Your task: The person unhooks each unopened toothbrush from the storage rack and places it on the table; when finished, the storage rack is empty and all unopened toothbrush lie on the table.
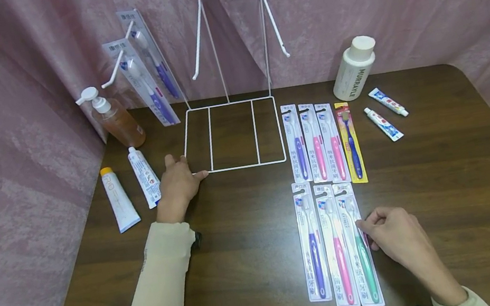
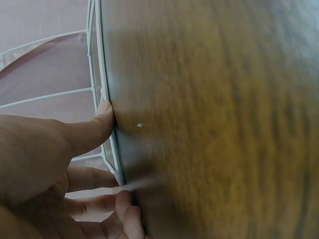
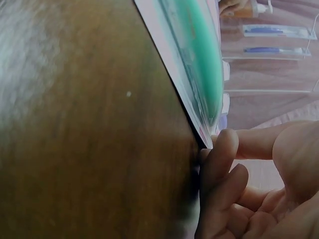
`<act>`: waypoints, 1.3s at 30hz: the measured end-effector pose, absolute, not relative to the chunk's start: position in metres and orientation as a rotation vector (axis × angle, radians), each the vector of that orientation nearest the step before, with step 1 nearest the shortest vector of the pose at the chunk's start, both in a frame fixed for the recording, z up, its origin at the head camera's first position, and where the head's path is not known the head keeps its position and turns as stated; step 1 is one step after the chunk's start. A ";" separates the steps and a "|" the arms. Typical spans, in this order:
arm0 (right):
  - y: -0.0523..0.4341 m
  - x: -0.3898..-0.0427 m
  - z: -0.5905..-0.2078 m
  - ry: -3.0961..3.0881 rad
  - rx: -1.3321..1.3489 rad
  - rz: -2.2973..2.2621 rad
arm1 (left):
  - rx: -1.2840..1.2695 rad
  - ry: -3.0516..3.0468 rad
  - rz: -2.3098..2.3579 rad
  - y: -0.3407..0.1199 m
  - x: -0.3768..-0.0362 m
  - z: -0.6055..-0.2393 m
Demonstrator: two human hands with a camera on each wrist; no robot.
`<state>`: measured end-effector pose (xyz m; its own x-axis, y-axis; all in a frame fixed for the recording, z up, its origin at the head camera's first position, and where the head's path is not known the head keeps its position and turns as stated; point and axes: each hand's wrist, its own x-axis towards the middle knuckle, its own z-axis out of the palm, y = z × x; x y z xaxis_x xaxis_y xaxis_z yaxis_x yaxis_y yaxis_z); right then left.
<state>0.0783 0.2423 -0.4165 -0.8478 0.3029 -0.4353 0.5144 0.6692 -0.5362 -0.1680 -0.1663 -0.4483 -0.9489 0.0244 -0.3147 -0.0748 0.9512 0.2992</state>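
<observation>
At the front left corner of a white wire display rack (image 1: pixel 247 166), my left hand (image 1: pixel 178 182) grips the frame. In the left wrist view its thumb (image 2: pixel 92 130) lies on the front wire, with the other fingers around the corner. My right hand (image 1: pixel 395 236) pinches the right edge of a packaged green toothbrush (image 1: pixel 365 262), thumb and fingertips at the edge of the pack. Beside it lie a pink toothbrush pack (image 1: pixel 342 266) and a purple one (image 1: pixel 316 264). Two purple toothbrush packs (image 1: pixel 154 95) hang on the rack's left hooks.
Behind that row lie more toothbrush packs (image 1: pixel 316 147), one with a yellow card (image 1: pixel 352 152). A white bottle (image 1: pixel 353 77) and two small toothpaste tubes (image 1: pixel 383 124) sit at the right. Further left are a pump bottle (image 1: pixel 122 124) and two larger tubes (image 1: pixel 120 202).
</observation>
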 end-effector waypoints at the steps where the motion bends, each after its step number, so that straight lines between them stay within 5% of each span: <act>1: 0.242 0.078 -0.417 2.577 0.648 -0.965 | -0.038 2.787 0.445 -0.166 -0.167 -0.448; 19: 0.213 0.047 -0.372 2.858 0.313 -0.927 | -0.020 2.830 0.450 -0.164 -0.157 -0.435; 30: 0.105 -0.095 -0.347 2.832 -0.252 -1.754 | -0.025 2.840 0.452 -0.170 -0.160 -0.441; 39: 0.017 -0.186 -0.313 2.771 -0.389 -1.803 | -0.040 2.852 0.464 -0.168 -0.167 -0.456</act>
<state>-0.1864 0.0166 -0.3126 -0.9554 -0.0923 0.2804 -0.2938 0.3910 -0.8723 -0.1666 -0.1684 -0.4564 -0.9681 0.0131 -0.2503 -0.0668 0.9489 0.3083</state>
